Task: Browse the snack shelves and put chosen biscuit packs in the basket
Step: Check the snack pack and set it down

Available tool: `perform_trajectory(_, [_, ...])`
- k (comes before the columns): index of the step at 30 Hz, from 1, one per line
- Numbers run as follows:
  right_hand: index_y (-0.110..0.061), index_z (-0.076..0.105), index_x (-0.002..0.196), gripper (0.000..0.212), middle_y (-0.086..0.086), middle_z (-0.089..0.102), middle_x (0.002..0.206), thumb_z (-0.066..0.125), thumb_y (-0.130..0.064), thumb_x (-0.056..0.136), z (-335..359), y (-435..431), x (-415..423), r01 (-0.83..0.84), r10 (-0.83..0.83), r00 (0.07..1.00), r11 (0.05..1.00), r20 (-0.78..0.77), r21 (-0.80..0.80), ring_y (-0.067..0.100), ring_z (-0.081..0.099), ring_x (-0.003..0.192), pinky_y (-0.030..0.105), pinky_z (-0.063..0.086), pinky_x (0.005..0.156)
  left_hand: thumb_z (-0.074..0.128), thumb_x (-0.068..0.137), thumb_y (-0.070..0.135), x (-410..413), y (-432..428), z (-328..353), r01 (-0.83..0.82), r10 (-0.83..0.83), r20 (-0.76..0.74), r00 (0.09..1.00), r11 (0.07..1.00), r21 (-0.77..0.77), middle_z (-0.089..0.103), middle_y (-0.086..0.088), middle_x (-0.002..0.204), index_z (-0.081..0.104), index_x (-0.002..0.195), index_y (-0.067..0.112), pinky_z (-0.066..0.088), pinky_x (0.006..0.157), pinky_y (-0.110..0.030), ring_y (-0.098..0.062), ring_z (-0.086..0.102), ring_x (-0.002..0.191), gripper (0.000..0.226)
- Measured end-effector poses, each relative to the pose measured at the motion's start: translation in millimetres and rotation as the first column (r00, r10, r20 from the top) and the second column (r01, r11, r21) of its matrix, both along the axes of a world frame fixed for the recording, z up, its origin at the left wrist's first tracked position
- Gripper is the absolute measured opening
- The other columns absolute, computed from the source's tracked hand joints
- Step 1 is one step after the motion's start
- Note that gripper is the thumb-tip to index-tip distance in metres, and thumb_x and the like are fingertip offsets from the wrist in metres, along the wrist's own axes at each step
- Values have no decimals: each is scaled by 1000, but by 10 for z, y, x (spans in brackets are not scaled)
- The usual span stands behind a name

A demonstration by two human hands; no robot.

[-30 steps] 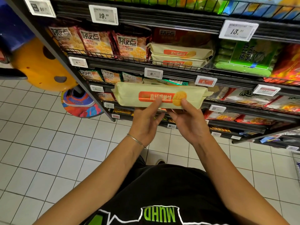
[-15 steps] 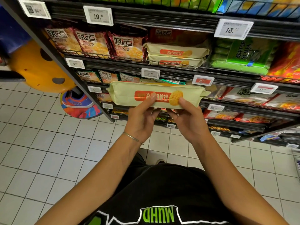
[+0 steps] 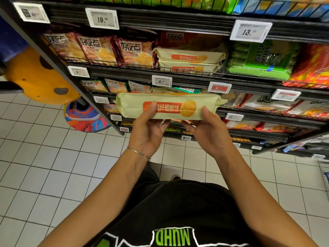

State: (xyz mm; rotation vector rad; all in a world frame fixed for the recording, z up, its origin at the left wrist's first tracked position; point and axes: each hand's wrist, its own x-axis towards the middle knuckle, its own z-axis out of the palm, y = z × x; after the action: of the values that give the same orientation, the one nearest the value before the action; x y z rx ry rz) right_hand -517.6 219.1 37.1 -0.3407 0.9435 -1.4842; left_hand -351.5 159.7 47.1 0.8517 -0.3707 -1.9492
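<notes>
You hold the biscuit pack [image 3: 168, 107] level in the air in front of the snack shelves [image 3: 178, 75], label facing you. Your left hand [image 3: 147, 132] grips it from below, thumb laid over the orange label. Your right hand [image 3: 210, 134] grips it nearer the right end, thumb on the front and fingers curled behind.

Judge it as light and fairly stiff along its length: it is a long paper-look wrapper that stays straight between your hands without sagging. The biscuits inside will likely crack if you squeeze or bend it, and the folded ends look flimsy, so don't carry it by them. Take it round the middle, where one hand can wrap the body. The wrapper looks matt, so it should not slip much.

Two matching packs [image 3: 188, 57] lie stacked on the shelf above. The wire edge [image 3: 324, 175] at the far right may be the basket, but too little shows to be sure.
</notes>
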Motion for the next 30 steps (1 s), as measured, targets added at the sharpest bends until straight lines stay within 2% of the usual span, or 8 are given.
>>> perform_trajectory(3, [-15,44,154,104,11,56,152,80,-67,71,20,7,-42,-58,59,994,998,90,-13,32,56,137,58,45,112,83,75,16,84,-52,7,-2,2,-24,1000,1000,-4,59,-20,136,56,137,13,36,117,-62,-42,46,141,68])
perform_trajectory(6, [-14,40,157,96,17,51,156,52,-78,86,4,-25,-100,-107,105,964,994,244,-6,40,51,141,63,37,117,71,83,13,161,-77,-4,19,-20,-17,1000,998,-55,59,-19,134,57,132,15,31,118,-66,-44,44,142,51])
perform_trajectory(8, [-12,42,157,85,19,51,155,46,-71,96,9,-61,-107,-146,135,959,989,251,25,42,50,141,60,42,114,70,82,7,212,-80,1,69,-71,-21,997,994,-88,58,-20,134,55,134,14,27,119,-68,-44,43,143,54])
perform_trajectory(13, [-11,47,153,62,20,56,150,57,-36,97,-51,-64,-116,-206,186,966,973,178,105,43,57,134,52,58,98,99,51,10,298,-79,21,247,-249,9,968,953,-173,45,-27,143,45,143,9,24,118,-71,-51,35,145,107])
perform_trajectory(19, [-11,35,158,67,21,52,153,58,-17,96,-60,-83,-56,-146,135,980,987,149,66,42,58,133,51,60,93,103,48,25,323,-90,-7,293,-277,117,954,945,-146,65,-15,124,62,125,13,28,118,-69,-42,51,131,88])
perform_trajectory(22, [-11,37,157,68,20,53,152,59,-16,93,-79,-112,-29,-117,110,988,991,107,64,43,54,137,52,58,98,104,45,33,298,-83,-31,293,-276,146,950,949,-116,69,-9,123,65,120,20,45,110,-60,-37,55,130,85])
perform_trajectory(27, [-12,43,153,71,17,62,144,65,-10,86,-129,-117,-38,-107,104,993,993,54,55,38,60,131,51,55,102,104,45,37,231,-82,-9,254,-249,128,960,967,-25,62,-14,141,48,146,13,57,97,-51,-37,59,130,118])
perform_trajectory(30, [-11,46,149,70,15,66,136,67,-5,83,-123,-119,-34,-131,132,991,990,-30,45,34,65,124,43,58,95,90,73,24,200,-81,-27,181,-182,149,972,983,15,59,-20,145,49,147,7,53,102,-56,-41,60,128,86])
